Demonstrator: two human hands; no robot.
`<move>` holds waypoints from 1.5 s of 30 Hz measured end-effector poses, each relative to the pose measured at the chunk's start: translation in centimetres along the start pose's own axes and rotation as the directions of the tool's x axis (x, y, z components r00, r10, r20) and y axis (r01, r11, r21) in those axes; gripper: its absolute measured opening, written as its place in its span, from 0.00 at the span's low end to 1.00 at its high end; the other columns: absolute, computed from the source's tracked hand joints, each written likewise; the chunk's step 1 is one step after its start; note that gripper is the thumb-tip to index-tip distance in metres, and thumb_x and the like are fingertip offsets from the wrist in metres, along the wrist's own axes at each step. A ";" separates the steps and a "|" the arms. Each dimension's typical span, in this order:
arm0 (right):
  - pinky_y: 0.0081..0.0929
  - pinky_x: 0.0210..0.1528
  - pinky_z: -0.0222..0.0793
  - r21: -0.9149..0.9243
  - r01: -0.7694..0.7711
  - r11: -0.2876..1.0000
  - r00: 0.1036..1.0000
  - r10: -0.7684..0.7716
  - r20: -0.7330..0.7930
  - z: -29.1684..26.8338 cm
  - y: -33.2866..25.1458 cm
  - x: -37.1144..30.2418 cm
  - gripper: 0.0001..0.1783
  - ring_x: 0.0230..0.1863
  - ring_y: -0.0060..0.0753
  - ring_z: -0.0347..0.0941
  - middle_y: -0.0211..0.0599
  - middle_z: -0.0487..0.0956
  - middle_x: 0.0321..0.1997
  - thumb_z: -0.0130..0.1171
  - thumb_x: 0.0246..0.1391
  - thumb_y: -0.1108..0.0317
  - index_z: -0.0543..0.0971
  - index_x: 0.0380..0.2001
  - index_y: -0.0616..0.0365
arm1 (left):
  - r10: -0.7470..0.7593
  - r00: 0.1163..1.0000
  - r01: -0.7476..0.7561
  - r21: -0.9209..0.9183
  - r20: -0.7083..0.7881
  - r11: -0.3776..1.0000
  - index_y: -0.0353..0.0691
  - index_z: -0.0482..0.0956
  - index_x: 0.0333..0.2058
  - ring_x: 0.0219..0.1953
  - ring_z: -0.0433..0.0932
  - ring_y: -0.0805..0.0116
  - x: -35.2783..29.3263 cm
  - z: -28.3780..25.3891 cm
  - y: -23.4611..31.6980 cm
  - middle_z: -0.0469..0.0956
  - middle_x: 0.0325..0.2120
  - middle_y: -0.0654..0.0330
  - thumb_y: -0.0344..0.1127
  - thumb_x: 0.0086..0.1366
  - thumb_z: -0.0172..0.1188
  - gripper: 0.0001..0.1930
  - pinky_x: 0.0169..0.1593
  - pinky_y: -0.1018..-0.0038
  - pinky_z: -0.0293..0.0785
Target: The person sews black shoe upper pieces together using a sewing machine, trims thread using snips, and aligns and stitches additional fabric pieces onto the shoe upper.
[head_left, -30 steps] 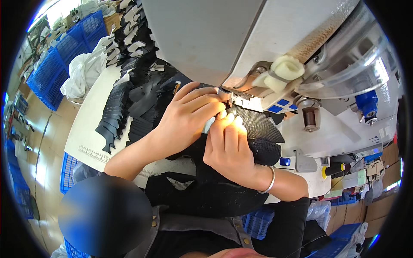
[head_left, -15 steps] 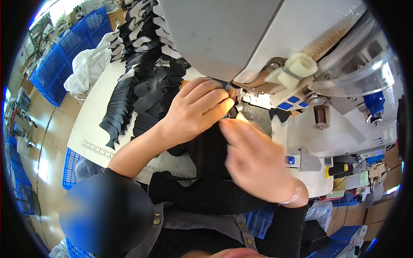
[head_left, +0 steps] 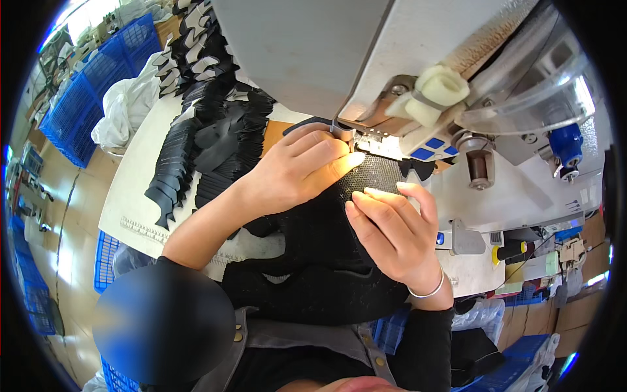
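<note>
A sewing machine stands in front of me, with its lit foot area just beyond my hands. Under it runs a black fabric piece with a grey mesh panel, draped back toward my lap. Close to the foot, my left hand has its fingers closed on the work, index fingertip pressing at the mesh's left edge. Lower right, my right hand grips the near part of the mesh with bent fingertips, its outer finger standing apart. The thumb's hold is hidden.
Stacks of cut black pieces lie left on the white table, with a ruler strip along its near edge. A thread bobbin sits right of the foot. Blue crates and a white bag stand beyond the table's left.
My right hand, blurred before, has moved back from the foot and come to rest on the mesh. More of the mesh panel shows. My left hand stays by the foot.
</note>
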State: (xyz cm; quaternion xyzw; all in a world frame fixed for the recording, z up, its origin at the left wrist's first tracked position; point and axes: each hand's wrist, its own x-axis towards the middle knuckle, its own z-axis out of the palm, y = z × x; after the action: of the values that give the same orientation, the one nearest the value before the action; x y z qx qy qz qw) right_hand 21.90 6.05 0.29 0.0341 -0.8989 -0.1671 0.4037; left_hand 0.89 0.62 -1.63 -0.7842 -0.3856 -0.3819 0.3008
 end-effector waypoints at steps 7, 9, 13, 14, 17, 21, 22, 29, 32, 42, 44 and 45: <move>0.34 0.48 0.65 0.042 -0.021 0.999 0.999 0.023 -0.050 0.4 -0.1 -0.2 0.07 0.34 0.27 0.77 0.32 0.78 0.34 0.63 0.44 0.73 0.81 0.30 0.59 | -0.047 0.998 0.044 -0.061 -0.048 0.997 0.35 0.82 0.36 0.36 0.80 0.59 -0.3 -0.5 0.0 0.77 0.30 0.59 0.27 0.40 0.61 0.19 0.43 0.65 0.80; 0.34 0.48 0.65 0.015 0.005 1.000 0.998 -0.004 -0.068 0.8 -0.4 -0.3 0.07 0.34 0.27 0.78 0.33 0.79 0.34 0.63 0.44 0.73 0.81 0.30 0.59 | -0.047 0.998 0.045 -0.043 -0.048 0.998 0.35 0.82 0.35 0.37 0.81 0.58 -0.4 -0.6 -0.1 0.78 0.31 0.58 0.28 0.40 0.61 0.18 0.44 0.64 0.81; 0.33 0.48 0.64 0.007 -0.009 1.000 0.995 0.010 -0.098 1.2 -0.6 -0.4 0.07 0.34 0.28 0.78 0.33 0.79 0.34 0.62 0.44 0.73 0.82 0.30 0.59 | -0.023 0.997 0.018 -0.070 -0.078 0.997 0.36 0.80 0.33 0.38 0.81 0.62 -0.4 -0.6 -0.4 0.77 0.33 0.61 0.29 0.47 0.61 0.12 0.42 0.70 0.81; 0.33 0.48 0.64 0.018 -0.015 1.000 0.995 0.017 -0.103 1.2 -0.6 -0.4 0.07 0.34 0.27 0.78 0.33 0.79 0.34 0.63 0.44 0.73 0.82 0.30 0.59 | -0.027 0.996 0.020 -0.084 -0.086 0.996 0.36 0.80 0.33 0.38 0.82 0.62 -0.4 -0.5 -0.4 0.77 0.33 0.60 0.29 0.48 0.61 0.11 0.41 0.70 0.81; 0.30 0.47 0.64 0.033 -0.040 0.999 0.996 0.043 -0.082 1.3 -0.2 -0.3 0.08 0.34 0.28 0.78 0.32 0.79 0.34 0.63 0.44 0.73 0.82 0.31 0.59 | -0.041 0.994 0.039 -0.030 -0.096 0.999 0.35 0.80 0.33 0.38 0.82 0.62 -0.8 -0.1 -0.6 0.78 0.33 0.59 0.28 0.50 0.61 0.09 0.41 0.70 0.81; 0.36 0.51 0.62 0.163 -0.157 0.974 0.987 0.159 -0.001 1.1 1.3 -0.3 0.13 0.40 0.29 0.79 0.30 0.82 0.37 0.63 0.39 0.68 0.83 0.33 0.54 | -0.188 0.980 0.178 -0.117 -0.073 0.977 0.35 0.80 0.32 0.35 0.81 0.63 -1.2 0.6 -1.0 0.78 0.34 0.58 0.26 0.50 0.64 0.09 0.39 0.70 0.80; 0.36 0.50 0.62 0.199 -0.172 0.965 0.985 0.170 0.027 1.1 1.9 -0.4 0.14 0.41 0.29 0.78 0.30 0.82 0.38 0.65 0.37 0.66 0.83 0.33 0.53 | -0.178 0.981 0.167 -0.124 -0.081 0.978 0.35 0.80 0.32 0.35 0.81 0.63 -1.2 0.6 -1.0 0.78 0.34 0.58 0.26 0.50 0.64 0.09 0.39 0.70 0.80; 0.26 0.39 0.59 0.220 -0.231 0.948 0.960 0.259 -0.109 2.0 3.5 -0.7 0.11 0.36 0.30 0.72 0.26 0.81 0.36 0.71 0.35 0.69 0.85 0.28 0.47 | -0.400 0.893 0.422 -0.077 0.206 0.903 0.37 0.80 0.36 0.32 0.79 0.59 0.0 -3.7 0.7 0.79 0.33 0.58 0.33 0.52 0.67 0.13 0.37 0.69 0.76; 0.30 0.41 0.61 0.159 -0.229 0.960 0.968 0.241 -0.062 0.9 3.5 -0.2 0.14 0.35 0.30 0.70 0.25 0.80 0.35 0.70 0.35 0.69 0.85 0.32 0.46 | -0.417 0.634 0.545 0.006 0.651 0.838 0.37 0.81 0.39 0.31 0.78 0.58 0.3 -5.8 -0.6 0.79 0.29 0.56 0.32 0.54 0.66 0.13 0.38 0.68 0.75; 0.37 0.55 0.62 -0.081 -0.115 0.990 0.993 0.115 -0.008 0.3 0.0 -0.1 0.11 0.35 0.26 0.76 0.26 0.80 0.35 0.63 0.41 0.74 0.80 0.32 0.54 | -0.327 0.504 0.864 -0.473 0.800 0.174 0.30 0.80 0.45 0.36 0.74 0.80 -1.2 -5.7 -4.6 0.81 0.32 0.61 0.33 0.67 0.58 0.13 0.41 0.81 0.71; 0.38 0.55 0.62 -0.087 -0.096 0.992 0.995 0.096 -0.003 0.8 0.6 -0.6 0.11 0.36 0.27 0.76 0.27 0.80 0.36 0.62 0.40 0.74 0.80 0.32 0.54 | -0.357 0.534 0.846 -0.485 0.767 0.222 0.30 0.80 0.45 0.36 0.75 0.80 -1.5 -5.3 -4.2 0.81 0.34 0.61 0.34 0.67 0.58 0.13 0.42 0.81 0.71; 0.38 0.54 0.62 -0.083 -0.118 0.990 0.993 0.120 0.015 0.9 1.0 -0.7 0.12 0.37 0.28 0.76 0.28 0.80 0.37 0.61 0.39 0.74 0.80 0.32 0.55 | -0.381 0.547 0.837 -0.494 0.746 0.234 0.30 0.80 0.45 0.36 0.75 0.80 -1.7 -5.2 -4.3 0.82 0.35 0.60 0.34 0.67 0.58 0.13 0.43 0.81 0.72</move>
State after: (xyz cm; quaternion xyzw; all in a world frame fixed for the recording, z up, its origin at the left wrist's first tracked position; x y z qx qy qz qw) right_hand 21.75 7.37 -0.49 -0.0379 -0.8958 -0.1797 0.4048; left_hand -5.30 -1.75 0.49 -0.6616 -0.5039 -0.3946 -0.3908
